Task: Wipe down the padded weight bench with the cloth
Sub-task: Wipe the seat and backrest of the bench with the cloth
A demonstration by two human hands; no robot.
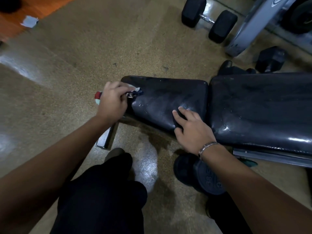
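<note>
Open floor [84, 56] borders the bench [168, 97] end; left hand [113, 100] clutches the cloth [135, 92], right hand [190, 125] lies flat.

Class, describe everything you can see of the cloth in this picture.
The cloth is small and crumpled, patterned in dark blue, white and some red. It looks like thin fabric. The left hand is closed around it and presses it on the left end of the bench seat pad. Most of it is hidden under the fingers; one bunch sticks out to the right, another bit at the left of the hand.
</note>
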